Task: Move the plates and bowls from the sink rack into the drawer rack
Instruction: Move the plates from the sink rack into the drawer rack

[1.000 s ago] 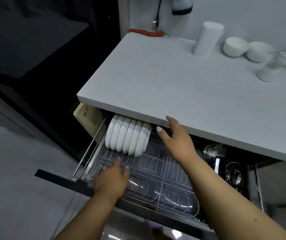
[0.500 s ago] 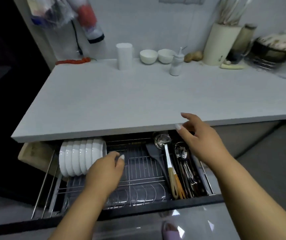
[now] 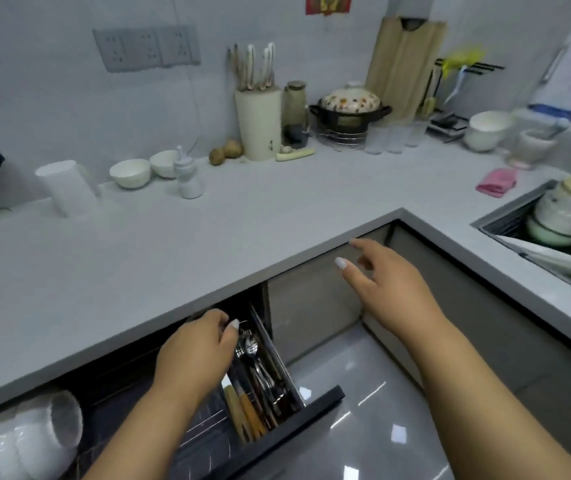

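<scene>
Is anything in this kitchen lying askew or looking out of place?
Mostly tidy. The stack of white and pale green bowls in the steel sink rack at the right leans rather than standing straight, and a crumpled pink cloth lies loose on the grey counter.

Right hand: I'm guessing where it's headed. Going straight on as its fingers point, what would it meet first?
Probably the underside edge of the countertop; the right hand points up-left at it, though depth is unclear.

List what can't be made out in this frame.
- Drawer rack, head view: mostly hidden by the counter and left hand.
- Sink rack dishes: cut off by the right edge.
- Left hand's fingertips: under the counter edge; grip unclear.
- Right hand: blurred.
</scene>
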